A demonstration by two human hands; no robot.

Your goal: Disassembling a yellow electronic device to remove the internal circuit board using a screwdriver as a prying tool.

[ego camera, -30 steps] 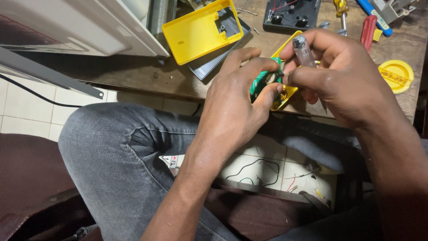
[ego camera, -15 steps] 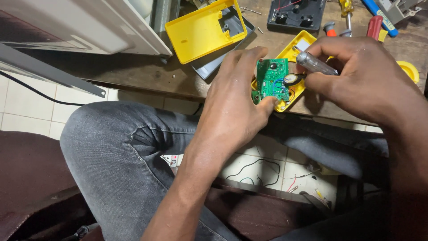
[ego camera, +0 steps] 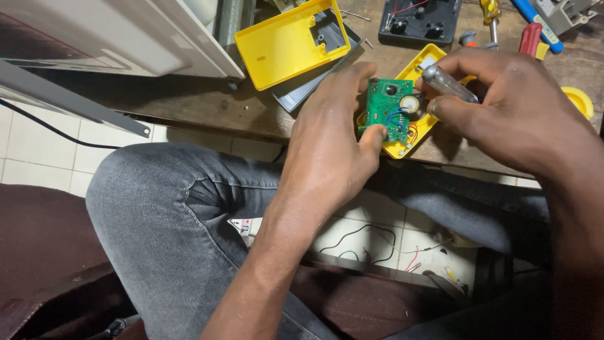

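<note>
My left hand (ego camera: 330, 148) pinches a small green circuit board (ego camera: 385, 108) by its edges, tilted up over a yellow case half (ego camera: 423, 123) that lies at the wooden table's front edge. Thin red and blue wires run from the board into that case. My right hand (ego camera: 509, 110) grips a clear-handled screwdriver (ego camera: 448, 85), whose handle pokes out between thumb and fingers just right of the board. The tool's tip is hidden behind the hand.
Another yellow case half (ego camera: 286, 43) lies on the wooden table (ego camera: 207, 104) beside a grey panel (ego camera: 302, 91). A black case part (ego camera: 418, 22), several screwdrivers (ego camera: 528, 38) and a yellow round lid (ego camera: 577, 101) sit farther back. My jeans-clad knee (ego camera: 163, 208) is below; wires trail on the tiled floor.
My left hand has turned the green board from edge-on to face-up over the yellow case. My right hand with the screwdriver has shifted slightly right and lower.
</note>
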